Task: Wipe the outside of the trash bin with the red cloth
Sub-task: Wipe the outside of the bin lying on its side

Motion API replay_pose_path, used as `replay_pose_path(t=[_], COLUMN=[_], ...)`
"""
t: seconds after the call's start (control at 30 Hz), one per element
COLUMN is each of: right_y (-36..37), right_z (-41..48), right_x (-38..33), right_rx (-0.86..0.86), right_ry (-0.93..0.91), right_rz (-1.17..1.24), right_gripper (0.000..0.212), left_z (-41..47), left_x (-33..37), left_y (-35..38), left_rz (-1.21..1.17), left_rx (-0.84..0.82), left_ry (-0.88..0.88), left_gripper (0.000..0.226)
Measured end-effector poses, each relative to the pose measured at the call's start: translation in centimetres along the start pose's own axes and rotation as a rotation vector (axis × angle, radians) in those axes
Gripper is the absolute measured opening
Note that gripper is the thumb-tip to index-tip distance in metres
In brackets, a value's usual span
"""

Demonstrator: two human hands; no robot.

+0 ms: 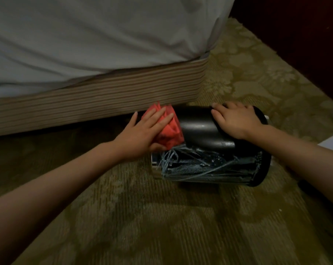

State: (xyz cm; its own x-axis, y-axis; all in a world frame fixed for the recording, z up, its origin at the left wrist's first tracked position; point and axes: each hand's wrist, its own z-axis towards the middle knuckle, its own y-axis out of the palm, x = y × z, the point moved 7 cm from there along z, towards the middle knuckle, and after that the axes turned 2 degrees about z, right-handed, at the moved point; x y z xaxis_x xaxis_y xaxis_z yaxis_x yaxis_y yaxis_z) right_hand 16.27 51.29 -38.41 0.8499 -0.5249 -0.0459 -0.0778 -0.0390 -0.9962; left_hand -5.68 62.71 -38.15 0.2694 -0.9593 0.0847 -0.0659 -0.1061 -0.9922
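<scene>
Bin (pixel 198 127) on side on carpet (pixel 161 217), bed (pixel 85 44) just beyond; left fingers (pixel 158 115) spread on cloth (pixel 171 132), right fingers (pixel 219 111) together on bin.

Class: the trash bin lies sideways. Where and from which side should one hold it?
The trash bin at its right end, from above, where the right hand rests: its round wall may roll, and the left hand presses the red cloth on the left.
</scene>
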Motion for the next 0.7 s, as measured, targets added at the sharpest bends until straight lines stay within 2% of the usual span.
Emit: replay_pose_path(t=[0.2,0.43,0.57,0.7], right_y=[-0.1,-0.1,0.0,0.0], right_z=[0.1,0.3,0.5,0.7], right_x=[0.1,0.2,0.1,0.2], right_rx=[-0.009,-0.035,-0.023,-0.019], right_ry=[0.004,0.000,0.009,0.020], right_rz=[0.013,0.021,0.027,0.022], right_gripper=[0.054,0.055,0.053,0.053], left_z=[5.5,-0.4,1.6,5.4], left_x=[0.4,0.1,1.2,5.1], left_y=[-1.8,-0.2,-0.8,-1.3], left_rz=[-0.106,0.057,0.194,0.162], left_rx=[-0.102,0.008,0.026,0.004], left_ry=[-0.118,-0.025,-0.015,0.047], left_gripper=[0.078,0.079,0.082,0.077])
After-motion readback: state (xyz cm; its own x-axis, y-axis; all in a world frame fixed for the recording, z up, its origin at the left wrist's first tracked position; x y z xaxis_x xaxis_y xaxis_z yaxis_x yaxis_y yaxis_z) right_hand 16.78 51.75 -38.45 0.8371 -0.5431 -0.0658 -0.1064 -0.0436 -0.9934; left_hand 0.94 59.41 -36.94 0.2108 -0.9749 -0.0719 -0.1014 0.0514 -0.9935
